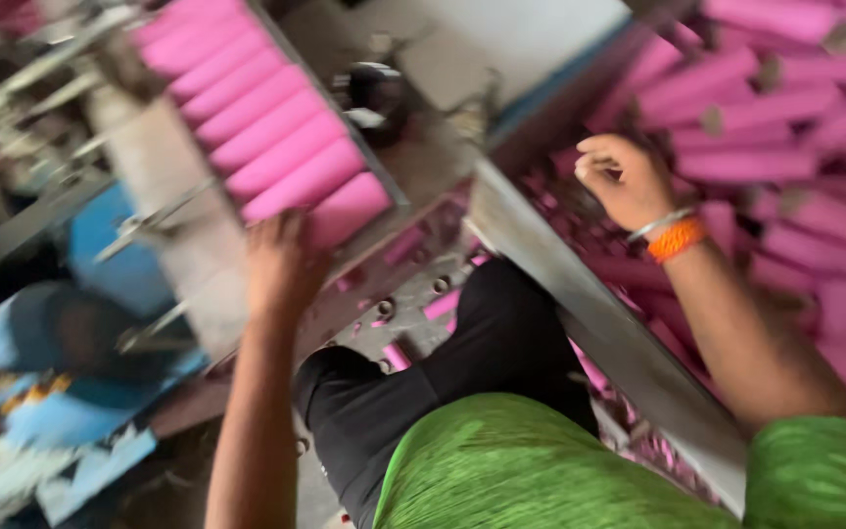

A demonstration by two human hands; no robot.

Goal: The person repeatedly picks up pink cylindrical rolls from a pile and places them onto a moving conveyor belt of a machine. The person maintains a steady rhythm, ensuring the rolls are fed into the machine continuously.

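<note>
My left hand (281,264) is raised to the near end of the slanted metal tray (399,196), fingers spread and pressed against the lowest of the pink cardboard tubes (276,118) stacked there; it touches that tube rather than wrapping round it, though blur hides the fingertips. These tubes lie side by side, their long axes running across the tray, stepping away from my hand toward the far left corner. My right hand (624,181) is curled nearly closed over the loose heap of pink tubes in the bin (795,147) on my right; whether it has one I cannot tell. A grey metal rail (580,313) runs diagonally between the two hands, over my black-clad knee (482,353), and each hand works on its own side of it.
</note>
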